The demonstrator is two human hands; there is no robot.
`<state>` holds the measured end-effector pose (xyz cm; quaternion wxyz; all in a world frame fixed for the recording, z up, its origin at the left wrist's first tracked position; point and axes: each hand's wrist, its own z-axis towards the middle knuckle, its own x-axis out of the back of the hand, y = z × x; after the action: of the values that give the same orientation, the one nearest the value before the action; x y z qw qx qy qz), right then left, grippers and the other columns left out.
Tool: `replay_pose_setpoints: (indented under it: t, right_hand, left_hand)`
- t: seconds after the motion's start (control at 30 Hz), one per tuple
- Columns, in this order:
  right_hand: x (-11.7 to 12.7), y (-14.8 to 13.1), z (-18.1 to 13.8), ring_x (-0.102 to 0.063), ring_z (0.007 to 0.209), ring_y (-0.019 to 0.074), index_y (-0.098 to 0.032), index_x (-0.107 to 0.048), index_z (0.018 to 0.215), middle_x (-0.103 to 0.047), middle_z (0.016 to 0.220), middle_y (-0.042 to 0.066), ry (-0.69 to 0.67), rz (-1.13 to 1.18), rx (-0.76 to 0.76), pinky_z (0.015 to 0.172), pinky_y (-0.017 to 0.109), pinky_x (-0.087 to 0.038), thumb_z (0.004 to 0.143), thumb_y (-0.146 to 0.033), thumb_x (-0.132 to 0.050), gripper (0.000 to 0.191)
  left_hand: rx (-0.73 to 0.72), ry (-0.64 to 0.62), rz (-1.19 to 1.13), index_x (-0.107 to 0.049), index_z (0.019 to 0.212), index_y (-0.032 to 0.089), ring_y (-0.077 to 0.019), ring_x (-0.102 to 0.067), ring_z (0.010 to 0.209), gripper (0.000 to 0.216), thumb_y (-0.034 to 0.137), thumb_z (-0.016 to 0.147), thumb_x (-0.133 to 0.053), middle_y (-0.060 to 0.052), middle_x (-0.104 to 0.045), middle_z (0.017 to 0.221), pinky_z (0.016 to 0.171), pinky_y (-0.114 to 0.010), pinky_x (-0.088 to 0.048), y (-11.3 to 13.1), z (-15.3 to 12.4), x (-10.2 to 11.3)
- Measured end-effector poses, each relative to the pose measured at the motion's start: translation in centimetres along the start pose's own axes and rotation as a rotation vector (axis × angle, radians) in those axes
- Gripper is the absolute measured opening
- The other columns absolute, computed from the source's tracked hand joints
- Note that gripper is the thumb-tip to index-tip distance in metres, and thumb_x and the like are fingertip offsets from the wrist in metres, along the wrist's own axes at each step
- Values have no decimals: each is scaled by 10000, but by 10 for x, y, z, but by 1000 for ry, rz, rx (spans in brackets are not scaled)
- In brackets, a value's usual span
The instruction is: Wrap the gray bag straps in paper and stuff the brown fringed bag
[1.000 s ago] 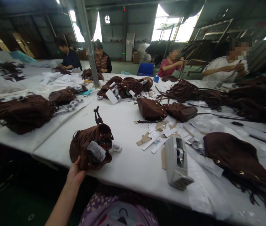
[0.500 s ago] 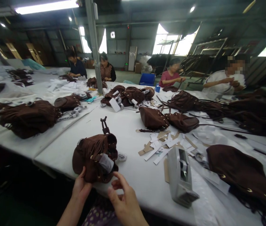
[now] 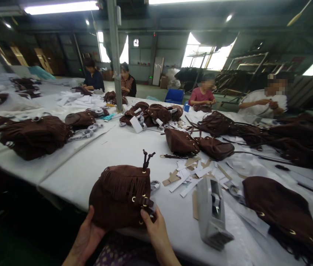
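A dark brown fringed bag (image 3: 117, 195) with gold eyelets rests at the near edge of the white table, its fringe facing up. My left hand (image 3: 88, 229) grips the bag's rounded base at the left, thumb on top. At the other end, my right hand (image 3: 155, 225) is closed on the bag's mouth beside a buckled strap (image 3: 144, 201), the thumb pressed near the buckle. Two knotted cord ends (image 3: 147, 159) stick up from the bag's far side. Most of my fingers are hidden under or behind the bag.
A grey tape dispenser (image 3: 213, 214) stands to the right, close to scattered paper and card strips (image 3: 186, 173). Another brown bag (image 3: 278, 207) lies at the right edge. More brown bags (image 3: 182, 142) are piled farther back. A metal post (image 3: 114, 55) rises behind; several people sit across the table.
The bag has been turned so its fringed side and buckle show, and the white packet in its mouth is mostly hidden. My right hand has moved from beside the bag to gripping it.
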<state>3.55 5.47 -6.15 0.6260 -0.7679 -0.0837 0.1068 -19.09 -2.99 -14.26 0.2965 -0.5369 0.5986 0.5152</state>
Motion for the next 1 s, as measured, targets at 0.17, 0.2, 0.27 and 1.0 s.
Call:
replay_pose_setpoints:
  t: [0.17,0.2,0.27,1.0]
  right_hand:
    - [0,4,2,-604,927,249,-166,-630,1019,-700,963,63,-21,-15,5,826,335,-459,749,-456,-659,397]
    - [1,4,3,-599,941,252,-164,-631,1023,-697,976,64,-37,-6,11,834,335,-455,752,-452,-657,397]
    - [5,4,4,-587,962,254,-161,-628,1032,-690,995,65,-82,9,20,848,336,-446,758,-440,-653,392]
    - [94,-37,66,-631,958,241,-248,-470,1268,-579,1240,92,-30,-178,94,837,390,-508,687,-387,-645,623]
  left_hand:
    - [117,23,192,-598,1217,219,-351,-593,1093,469,513,860,-515,-145,-636,1198,924,-554,-463,33,6,-17]
    - [135,63,238,-577,1237,204,-359,-593,1091,489,508,855,-528,-157,-638,1194,918,-564,-461,36,6,-22]
    - [186,126,298,-500,1304,188,-367,-594,1089,563,511,845,-548,-171,-649,1174,915,-579,-452,40,5,-32]
    - [-86,195,1165,-688,757,189,-127,-489,444,194,316,634,-768,11,-570,500,417,-225,-386,46,-16,-72]
